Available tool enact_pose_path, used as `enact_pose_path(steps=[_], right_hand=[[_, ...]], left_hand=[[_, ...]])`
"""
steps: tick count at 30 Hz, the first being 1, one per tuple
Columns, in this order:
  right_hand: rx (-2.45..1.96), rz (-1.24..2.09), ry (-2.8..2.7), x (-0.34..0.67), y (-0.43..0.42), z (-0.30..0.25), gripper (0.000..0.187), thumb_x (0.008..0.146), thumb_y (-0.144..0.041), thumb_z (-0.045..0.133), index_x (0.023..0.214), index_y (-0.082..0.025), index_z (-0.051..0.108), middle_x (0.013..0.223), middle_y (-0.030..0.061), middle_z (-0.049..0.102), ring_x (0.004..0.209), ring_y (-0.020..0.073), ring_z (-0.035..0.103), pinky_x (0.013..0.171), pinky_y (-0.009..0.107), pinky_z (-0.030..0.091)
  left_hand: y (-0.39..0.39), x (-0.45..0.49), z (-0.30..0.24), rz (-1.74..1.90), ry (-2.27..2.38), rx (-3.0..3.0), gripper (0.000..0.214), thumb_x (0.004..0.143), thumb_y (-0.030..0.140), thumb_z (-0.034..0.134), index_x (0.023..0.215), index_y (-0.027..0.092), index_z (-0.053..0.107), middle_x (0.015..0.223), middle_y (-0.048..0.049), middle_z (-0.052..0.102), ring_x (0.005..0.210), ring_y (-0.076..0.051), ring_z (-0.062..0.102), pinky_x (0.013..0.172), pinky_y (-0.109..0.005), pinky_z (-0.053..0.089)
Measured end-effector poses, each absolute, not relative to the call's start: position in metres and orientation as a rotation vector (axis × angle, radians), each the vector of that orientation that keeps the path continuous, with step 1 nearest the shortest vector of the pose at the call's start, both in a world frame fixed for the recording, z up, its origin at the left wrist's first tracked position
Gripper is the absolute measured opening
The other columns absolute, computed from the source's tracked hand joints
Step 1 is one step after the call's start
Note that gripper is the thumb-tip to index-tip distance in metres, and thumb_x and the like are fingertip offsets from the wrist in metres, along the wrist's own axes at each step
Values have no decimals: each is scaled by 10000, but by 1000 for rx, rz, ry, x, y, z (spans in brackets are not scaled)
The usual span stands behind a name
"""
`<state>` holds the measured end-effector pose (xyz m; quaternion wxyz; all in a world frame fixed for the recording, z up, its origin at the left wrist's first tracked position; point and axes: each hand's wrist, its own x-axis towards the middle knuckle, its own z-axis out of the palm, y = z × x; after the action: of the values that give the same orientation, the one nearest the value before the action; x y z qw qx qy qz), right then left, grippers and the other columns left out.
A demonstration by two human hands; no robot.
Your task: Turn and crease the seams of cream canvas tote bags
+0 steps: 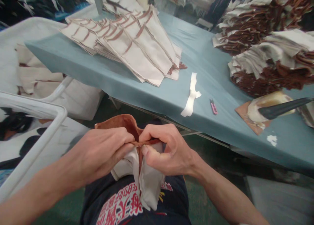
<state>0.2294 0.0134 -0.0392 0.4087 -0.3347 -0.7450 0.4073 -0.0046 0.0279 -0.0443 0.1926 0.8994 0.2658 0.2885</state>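
Both hands pinch a sewn fabric piece, off-white below with a brown band along its upper edge. My left hand is closed on the seam's left side. Close against it, my right hand pinches the same seam between thumb and bent forefinger. Brown material loops up behind the fingers, and the pale part hangs over a dark printed apron. The spot between the fingertips is partly hidden.
On the blue table lie stacked off-white panels, a white strip, pink thread snips and a brush by a pot. Brown-and-white piles stand right. White bins flank the left.
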Motion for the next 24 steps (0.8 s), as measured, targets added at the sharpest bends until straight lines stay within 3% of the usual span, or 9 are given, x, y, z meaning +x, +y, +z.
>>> enact_pose_path(steps=[6, 11, 14, 19, 24], right_hand=[[-803, 1090, -1731, 224, 12, -59, 95, 794, -156, 544, 730, -228, 549, 625, -72, 525, 524, 89, 409, 507, 229, 326], [-757, 868, -1853, 228, 10, -59, 96, 794, -128, 557, 764, -210, 596, 682, -45, 612, 598, 101, 519, 603, 232, 418], [-777, 770, -1943, 233, 12, -53, 112, 818, -121, 561, 778, -198, 632, 692, -30, 650, 610, 105, 547, 612, 234, 422], [-844, 584, -2096, 240, 12, -42, 130, 873, -122, 584, 787, -199, 647, 665, -33, 644, 596, 118, 520, 601, 262, 388], [-948, 365, -2243, 249, 9, -37, 174, 901, -117, 554, 772, -216, 617, 662, -17, 682, 616, 150, 526, 620, 308, 379]], left_hand=[[38, 2, -76, 940, 702, 2422, 295, 1187, 240, 487, 915, 237, 602, 775, 36, 731, 642, -138, 666, 638, -239, 483], [37, -7, -65, 810, 661, 2361, 201, 1173, 291, 528, 1026, 232, 651, 878, 22, 751, 732, -150, 690, 698, -245, 489], [36, -5, -49, 724, 646, 2313, 272, 1183, 268, 449, 1012, 232, 657, 901, 21, 745, 783, -157, 703, 749, -247, 495], [35, 14, -30, 663, 705, 2393, 435, 1195, 257, 422, 779, 230, 546, 716, 59, 610, 617, -127, 577, 619, -264, 396], [36, 24, -26, 569, 754, 2451, 470, 1189, 266, 461, 725, 226, 520, 653, 68, 562, 553, -111, 537, 566, -287, 339]])
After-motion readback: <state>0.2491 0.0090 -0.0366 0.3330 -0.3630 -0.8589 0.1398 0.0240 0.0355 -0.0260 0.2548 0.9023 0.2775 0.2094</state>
